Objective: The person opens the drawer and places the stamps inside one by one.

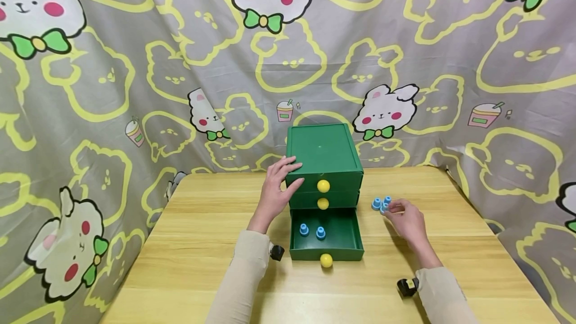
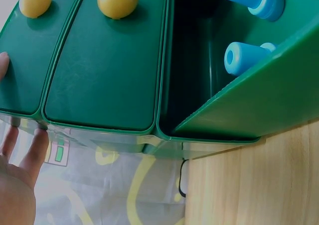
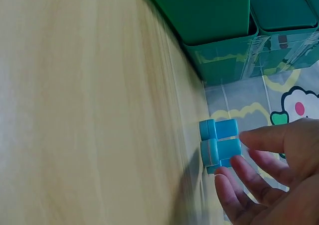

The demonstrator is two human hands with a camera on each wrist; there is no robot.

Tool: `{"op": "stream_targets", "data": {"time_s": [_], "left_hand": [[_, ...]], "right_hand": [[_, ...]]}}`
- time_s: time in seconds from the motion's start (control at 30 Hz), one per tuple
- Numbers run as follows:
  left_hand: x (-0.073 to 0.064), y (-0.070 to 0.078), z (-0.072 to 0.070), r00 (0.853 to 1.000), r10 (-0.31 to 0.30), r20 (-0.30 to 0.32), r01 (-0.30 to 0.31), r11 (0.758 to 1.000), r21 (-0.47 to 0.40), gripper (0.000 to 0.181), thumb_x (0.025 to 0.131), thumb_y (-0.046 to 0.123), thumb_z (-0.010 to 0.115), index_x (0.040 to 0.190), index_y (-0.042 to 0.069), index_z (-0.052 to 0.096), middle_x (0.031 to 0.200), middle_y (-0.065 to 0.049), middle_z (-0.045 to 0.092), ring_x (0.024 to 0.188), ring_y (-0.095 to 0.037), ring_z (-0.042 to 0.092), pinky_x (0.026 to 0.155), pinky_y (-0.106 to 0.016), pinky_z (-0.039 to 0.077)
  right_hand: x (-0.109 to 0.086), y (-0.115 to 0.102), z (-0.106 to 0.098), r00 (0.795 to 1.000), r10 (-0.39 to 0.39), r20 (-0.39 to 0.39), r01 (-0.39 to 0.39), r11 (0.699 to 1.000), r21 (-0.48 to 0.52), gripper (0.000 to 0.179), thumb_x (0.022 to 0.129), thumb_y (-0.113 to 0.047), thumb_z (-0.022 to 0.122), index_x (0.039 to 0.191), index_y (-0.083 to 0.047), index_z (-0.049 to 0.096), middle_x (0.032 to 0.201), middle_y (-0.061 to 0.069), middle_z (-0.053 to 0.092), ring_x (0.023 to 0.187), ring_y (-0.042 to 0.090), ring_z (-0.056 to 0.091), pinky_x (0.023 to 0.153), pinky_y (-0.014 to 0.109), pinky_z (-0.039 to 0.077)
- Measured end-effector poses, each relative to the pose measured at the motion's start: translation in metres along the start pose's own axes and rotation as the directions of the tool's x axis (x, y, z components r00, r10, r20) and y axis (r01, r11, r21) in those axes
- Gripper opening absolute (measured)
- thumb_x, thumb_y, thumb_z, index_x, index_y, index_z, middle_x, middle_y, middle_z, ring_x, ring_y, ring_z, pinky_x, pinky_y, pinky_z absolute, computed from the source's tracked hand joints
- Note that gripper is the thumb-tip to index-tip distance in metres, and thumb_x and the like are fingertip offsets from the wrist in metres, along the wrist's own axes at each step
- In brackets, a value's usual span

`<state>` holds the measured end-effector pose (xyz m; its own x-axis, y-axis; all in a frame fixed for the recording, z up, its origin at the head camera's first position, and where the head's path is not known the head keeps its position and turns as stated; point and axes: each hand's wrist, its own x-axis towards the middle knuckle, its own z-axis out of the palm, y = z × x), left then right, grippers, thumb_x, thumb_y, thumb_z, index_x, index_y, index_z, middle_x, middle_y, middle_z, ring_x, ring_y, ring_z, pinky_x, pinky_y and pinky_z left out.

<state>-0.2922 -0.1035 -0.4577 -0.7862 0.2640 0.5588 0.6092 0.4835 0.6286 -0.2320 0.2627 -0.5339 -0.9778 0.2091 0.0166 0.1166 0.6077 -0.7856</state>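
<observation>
A green cabinet [image 1: 321, 149] has three drawers with yellow round knobs; its bottom drawer [image 1: 351, 244] is pulled out. Two small blue pegs with wide bases, one to the left [image 1: 304, 230] and one to the right [image 1: 320, 233], stand inside that drawer. My left hand [image 1: 274, 191] rests on the cabinet's upper left corner, thumb across the front, fingers fairly straight. On the table right of the cabinet, three more blue pegs [image 1: 376, 204] stand close together. My right hand [image 1: 407, 219] reaches to the nearest peg [image 3: 229, 148], thumb and fingertips loosely spread right at its upper end.
The wooden table [image 1: 202, 264] carries the cabinet near its back edge. Behind and at both sides hangs a grey curtain [image 1: 216, 69] with cartoon prints. Black wrist cameras, one left [image 1: 276, 252] and one right [image 1: 407, 287], sit low over the table.
</observation>
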Motion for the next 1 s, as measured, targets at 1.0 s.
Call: {"op": "stream_targets", "data": {"time_s": [1.0], "left_hand": [[0.001,0.001,-0.001,1.000,-0.013,0.013,0.013,1.000,0.005,0.040,0.100,0.033,0.070,0.139,0.027,0.065,0.157,0.009,0.049,0.154,-0.025,0.032,0.119,-0.056,0.036]], "right_hand": [[0.008,-0.004,0.000,0.999,-0.033,0.026,0.035,0.996,-0.080,0.027,0.098,-0.017,0.069,0.110,0.007,0.068,0.101,0.022,0.072,0.092,0.035,0.067,0.068,0.030,0.050]]}}
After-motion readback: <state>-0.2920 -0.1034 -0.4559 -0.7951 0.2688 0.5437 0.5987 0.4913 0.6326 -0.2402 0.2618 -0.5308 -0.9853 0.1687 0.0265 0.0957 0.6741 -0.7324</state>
